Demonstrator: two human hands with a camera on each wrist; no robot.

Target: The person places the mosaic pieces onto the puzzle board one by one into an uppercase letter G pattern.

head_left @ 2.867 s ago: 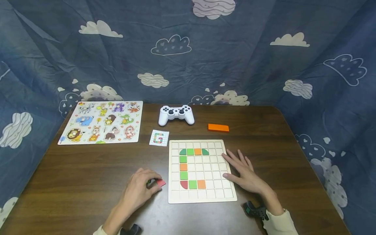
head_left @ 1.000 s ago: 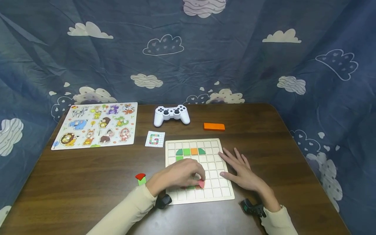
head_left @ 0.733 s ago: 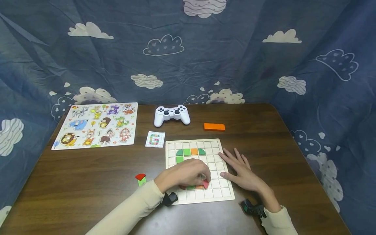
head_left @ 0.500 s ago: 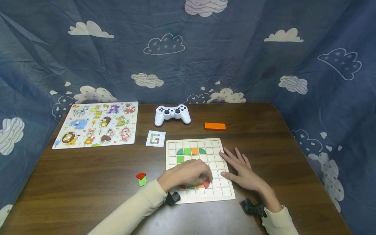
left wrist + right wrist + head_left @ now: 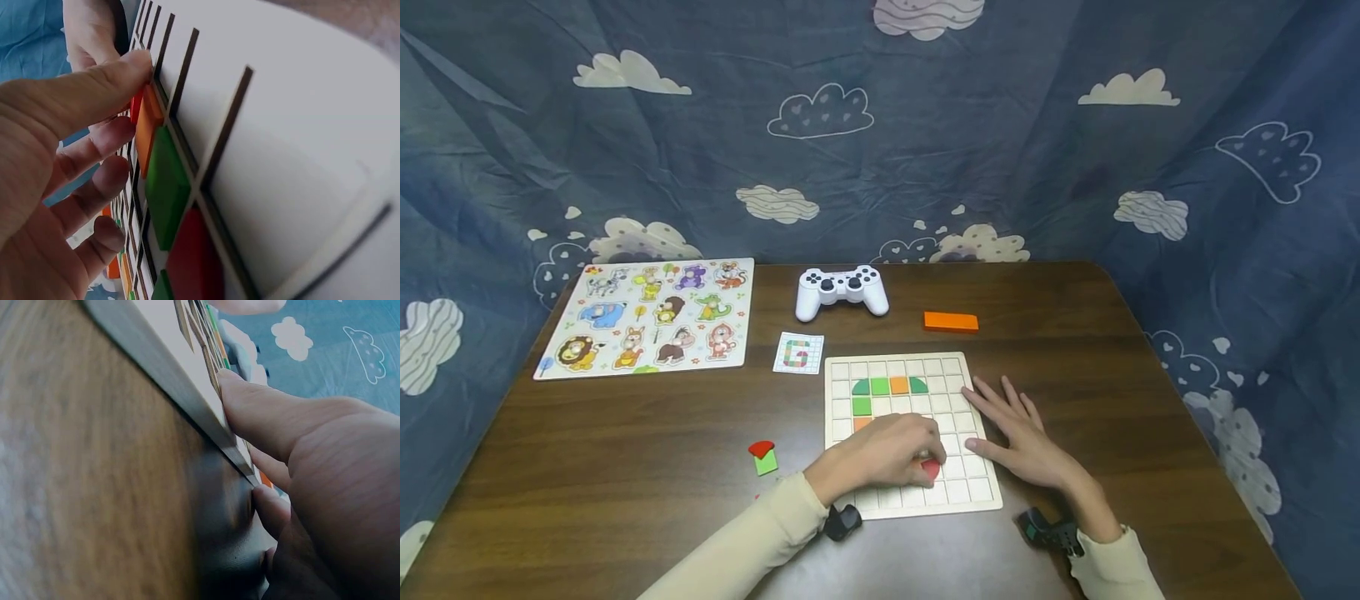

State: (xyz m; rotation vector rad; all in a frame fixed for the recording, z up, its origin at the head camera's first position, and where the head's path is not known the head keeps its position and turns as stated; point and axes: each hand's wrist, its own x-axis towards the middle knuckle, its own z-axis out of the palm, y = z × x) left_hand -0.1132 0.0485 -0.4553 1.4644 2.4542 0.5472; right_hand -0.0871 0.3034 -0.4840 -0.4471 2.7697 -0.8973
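In the head view my left hand [image 5: 891,450] is over the wooden grid board [image 5: 955,500]. Its thumb and index finger pinch a red quarter-circle tile [image 5: 931,469] low on the grid, in line with an orange tile [image 5: 149,119] and a green tile [image 5: 167,187] in the left wrist view. Near the bottom of that view a dark red tile [image 5: 195,259] sits in the grid. Green and orange tiles [image 5: 880,386] form a row near the top. My right hand [image 5: 1018,433] lies with fingers spread on the board's right edge, thumb touching the rim.
Left of the board lie a red quarter-circle tile [image 5: 762,448] and a light green square tile [image 5: 766,462]. Behind are a pattern card [image 5: 799,353], a white game controller [image 5: 841,292], an orange block [image 5: 951,322] and an animal puzzle board [image 5: 647,321].
My left hand carried the red tile from the table left of the board rightward onto the lower grid, then shifted slightly right along the row. My right hand stayed at the board's edge.
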